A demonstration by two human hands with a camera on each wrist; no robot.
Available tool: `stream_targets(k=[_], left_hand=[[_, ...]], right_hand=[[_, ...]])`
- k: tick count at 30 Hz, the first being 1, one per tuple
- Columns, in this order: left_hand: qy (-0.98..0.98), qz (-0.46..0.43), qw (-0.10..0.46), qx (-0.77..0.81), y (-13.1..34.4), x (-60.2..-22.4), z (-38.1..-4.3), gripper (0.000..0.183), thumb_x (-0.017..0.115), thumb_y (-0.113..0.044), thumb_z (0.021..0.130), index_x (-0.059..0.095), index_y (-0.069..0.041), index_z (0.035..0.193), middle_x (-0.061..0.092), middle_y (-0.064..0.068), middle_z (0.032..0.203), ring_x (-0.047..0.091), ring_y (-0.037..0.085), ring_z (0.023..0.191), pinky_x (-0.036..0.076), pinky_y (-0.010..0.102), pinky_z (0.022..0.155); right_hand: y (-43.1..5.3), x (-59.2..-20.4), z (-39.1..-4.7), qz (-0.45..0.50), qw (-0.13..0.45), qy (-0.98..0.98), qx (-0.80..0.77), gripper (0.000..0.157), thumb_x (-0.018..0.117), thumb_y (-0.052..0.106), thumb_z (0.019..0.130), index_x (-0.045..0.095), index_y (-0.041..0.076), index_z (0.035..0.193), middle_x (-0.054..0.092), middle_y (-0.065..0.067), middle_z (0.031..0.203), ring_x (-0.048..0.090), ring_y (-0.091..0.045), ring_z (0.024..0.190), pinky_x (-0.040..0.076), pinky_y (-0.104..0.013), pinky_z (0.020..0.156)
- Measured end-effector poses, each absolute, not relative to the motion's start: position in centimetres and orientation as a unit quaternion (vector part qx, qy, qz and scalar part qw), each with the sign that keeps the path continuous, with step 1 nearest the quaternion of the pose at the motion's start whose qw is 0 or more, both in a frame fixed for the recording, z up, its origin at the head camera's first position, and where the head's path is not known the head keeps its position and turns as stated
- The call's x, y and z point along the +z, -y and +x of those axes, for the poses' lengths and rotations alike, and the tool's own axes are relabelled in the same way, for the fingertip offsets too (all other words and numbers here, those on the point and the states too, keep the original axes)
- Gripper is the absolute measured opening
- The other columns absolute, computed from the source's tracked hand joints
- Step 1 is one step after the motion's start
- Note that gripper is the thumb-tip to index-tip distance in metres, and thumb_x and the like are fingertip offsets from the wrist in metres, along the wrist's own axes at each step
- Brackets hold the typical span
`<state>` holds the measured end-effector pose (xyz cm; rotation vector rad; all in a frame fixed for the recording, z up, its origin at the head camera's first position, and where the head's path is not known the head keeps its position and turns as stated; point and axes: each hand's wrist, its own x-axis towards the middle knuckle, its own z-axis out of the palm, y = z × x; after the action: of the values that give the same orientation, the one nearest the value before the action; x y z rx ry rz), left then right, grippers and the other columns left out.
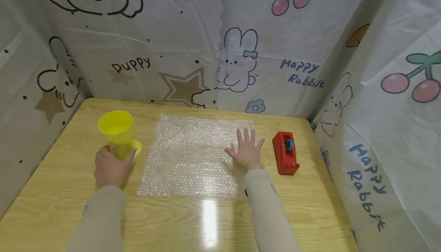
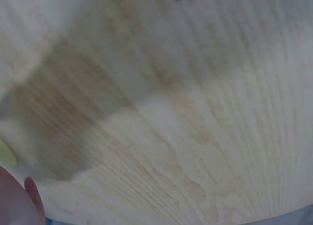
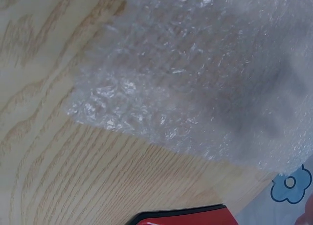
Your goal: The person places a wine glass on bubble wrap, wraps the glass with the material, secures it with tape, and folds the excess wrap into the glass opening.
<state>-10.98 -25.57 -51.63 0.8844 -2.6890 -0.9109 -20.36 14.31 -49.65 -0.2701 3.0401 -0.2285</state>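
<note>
Head view, from the left: a hanging sheet (image 1: 24, 137), printed with cartoon animals, stars and lettering, borders a wood-grain tabletop (image 1: 172, 225) on 3 sides. Near the table's left side stands a yellow plastic goblet (image 1: 117, 131), upright, its round foot on the wood. The left hand (image 1: 111, 169) is just in front of it, thumb held apart from the bent fingers and beside the foot, so it has no grasp on the goblet; whether the skin touches the plastic I cannot tell. In the left wrist view only a bit of this hand shows at the lower left corner, by a pale yellow edge.

Right of the goblet, 1 sheet of clear bubble wrap (image 1: 189, 156) lies flat. Over its right edge is the right hand (image 1: 246, 154), palm down, all 5 digits straight and fanned out, released, gripping nothing; how firmly it rests there cannot be told.

Farther right, apart from the wrap, is a red tape dispenser (image 1: 280, 158) bearing 1 small blue roll (image 1: 289, 144). 2 pale sleeves (image 1: 272, 213) reach in from the near edge.
</note>
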Motion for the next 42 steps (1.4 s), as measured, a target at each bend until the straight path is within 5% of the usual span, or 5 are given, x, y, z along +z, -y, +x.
stream_targets(k=[4, 8, 23, 42], left_hand=[[0.858, 0.327, 0.112, -0.381, 25.9, -51.1, -12.1, 0.112, 0.059, -0.07, 0.073, 0.005, -0.007, 0.148, 0.025, 0.024, 0.146, 0.032, 0.041, 0.13, 0.032, 0.056, 0.104], [0.825, 0.328, 0.127, -0.443, 25.9, -50.5, -13.0, 0.116, 0.066, -0.064, 0.071, -0.005, -0.018, 0.15, 0.016, 0.016, 0.153, 0.021, 0.035, 0.139, 0.021, 0.051, 0.114], [0.841, 0.282, 0.145, -0.439, 25.7, -49.8, -14.0, 0.093, 0.066, -0.051, 0.079, 0.018, -0.005, 0.144, 0.033, 0.022, 0.139, 0.034, 0.039, 0.126, 0.026, 0.052, 0.11], [0.808, 0.294, 0.12, -0.496, 26.3, -47.8, -14.8, 0.089, 0.061, -0.054, 0.08, 0.019, -0.01, 0.145, 0.039, 0.016, 0.143, 0.039, 0.032, 0.13, 0.028, 0.047, 0.111]], right_hand=[[-14.6, -49.7, -20.3, -0.086, 0.038, -0.993, -0.068, 0.09, 0.044, 0.068, 0.084, 0.011, 0.02, 0.152, 0.01, -0.014, 0.158, 0.0, -0.038, 0.145, -0.002, -0.071, 0.106], [-14.9, -49.8, -20.2, -0.079, 0.044, -0.994, -0.056, 0.09, 0.043, 0.069, 0.084, 0.009, 0.02, 0.152, 0.01, -0.013, 0.158, -0.001, -0.037, 0.145, -0.003, -0.07, 0.107], [-15.0, -50.0, -20.2, -0.08, 0.038, -0.995, -0.052, 0.09, 0.043, 0.069, 0.084, 0.01, 0.019, 0.152, 0.012, -0.013, 0.158, 0.002, -0.037, 0.145, -0.003, -0.068, 0.108], [-15.8, -48.8, -20.2, -0.072, 0.039, -0.996, -0.046, 0.089, 0.042, 0.067, 0.086, 0.012, 0.014, 0.151, 0.016, -0.016, 0.156, 0.007, -0.035, 0.145, 0.004, -0.063, 0.113]])
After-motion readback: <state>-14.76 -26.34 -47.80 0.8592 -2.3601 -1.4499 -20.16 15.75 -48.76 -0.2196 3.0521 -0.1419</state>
